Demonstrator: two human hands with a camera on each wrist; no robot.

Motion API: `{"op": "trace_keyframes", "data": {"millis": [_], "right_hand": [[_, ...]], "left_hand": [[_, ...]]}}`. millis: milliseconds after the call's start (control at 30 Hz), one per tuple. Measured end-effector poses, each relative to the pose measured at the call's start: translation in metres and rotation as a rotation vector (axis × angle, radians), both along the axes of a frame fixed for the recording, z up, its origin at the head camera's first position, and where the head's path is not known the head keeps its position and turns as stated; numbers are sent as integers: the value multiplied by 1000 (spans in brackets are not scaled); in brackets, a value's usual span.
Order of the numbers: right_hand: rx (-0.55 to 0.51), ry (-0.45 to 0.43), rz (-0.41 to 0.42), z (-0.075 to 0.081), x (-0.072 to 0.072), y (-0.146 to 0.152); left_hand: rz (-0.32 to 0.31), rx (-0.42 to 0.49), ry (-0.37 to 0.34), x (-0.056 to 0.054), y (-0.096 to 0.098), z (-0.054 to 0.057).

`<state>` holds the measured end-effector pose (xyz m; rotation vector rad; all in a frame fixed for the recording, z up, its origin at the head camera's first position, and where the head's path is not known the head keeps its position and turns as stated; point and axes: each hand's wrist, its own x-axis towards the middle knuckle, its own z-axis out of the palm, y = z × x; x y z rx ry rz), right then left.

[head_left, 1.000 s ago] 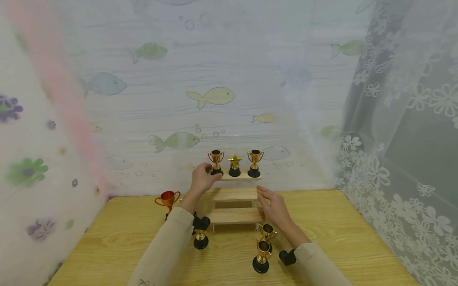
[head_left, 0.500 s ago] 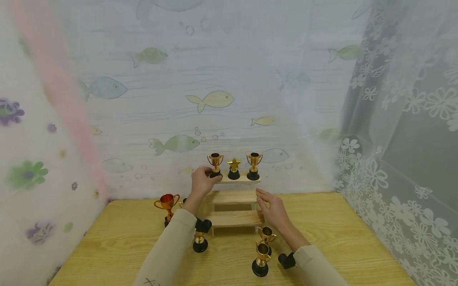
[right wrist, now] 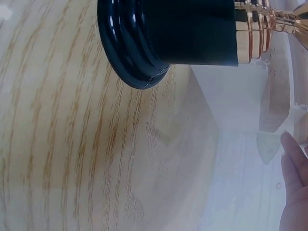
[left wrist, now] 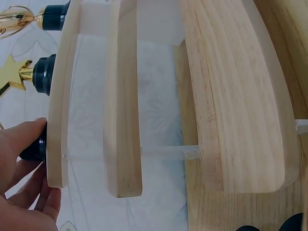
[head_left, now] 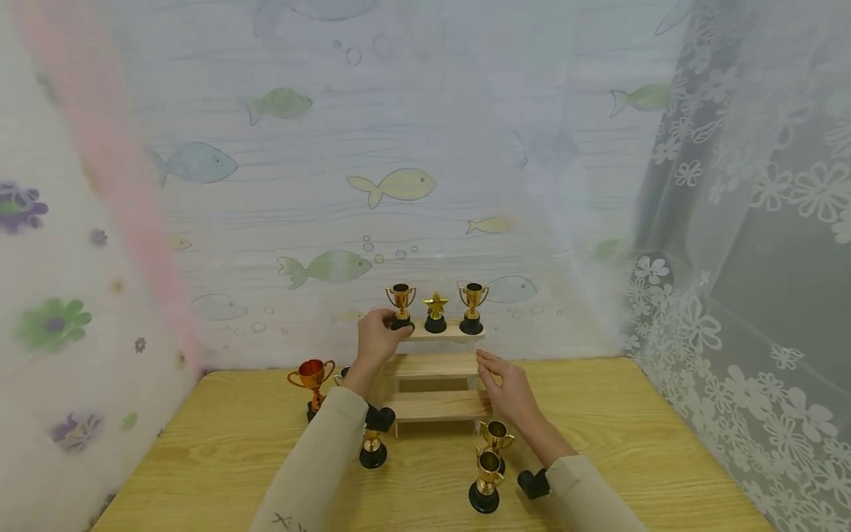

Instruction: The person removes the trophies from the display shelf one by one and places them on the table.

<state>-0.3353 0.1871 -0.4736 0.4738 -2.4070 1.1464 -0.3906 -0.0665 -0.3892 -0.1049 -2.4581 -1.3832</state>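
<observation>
A three-step wooden stand (head_left: 435, 405) carries three small trophies on its top board. My left hand (head_left: 377, 341) pinches the black base of the left gold cup trophy (head_left: 401, 297); in the left wrist view that base (left wrist: 34, 148) sits between thumb and fingers at the board's end. Beside it stand a gold star trophy (head_left: 435, 304) and another gold cup trophy (head_left: 473, 297). My right hand (head_left: 512, 390) is at the right end of the middle board, fingers extended. The right wrist view shows its fingertips (right wrist: 290, 156) close by the stand, holding nothing.
Two gold cups (head_left: 488, 473) stand on the wooden table (head_left: 598, 436) at front right, one behind the other. Left of the stand are an orange cup (head_left: 312, 377), a gold trophy (head_left: 373, 452) and another cup partly behind my left arm. A fish-patterned curtain (head_left: 532, 148) hangs behind.
Both hands keep their places at the stand and the trophies have not moved on it. Only the head view has shifted slightly.
</observation>
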Motion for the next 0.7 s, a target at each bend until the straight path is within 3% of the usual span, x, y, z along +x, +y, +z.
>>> {"op": "trace_keyframes", "data": {"millis": [367, 700], "right_hand": [[11, 16, 0, 0, -1, 1], [18, 40, -8, -2, -1, 0]], "left_hand": [[-9, -26, 3, 0, -3, 2], [-4, -61, 21, 8, -5, 3]]}}
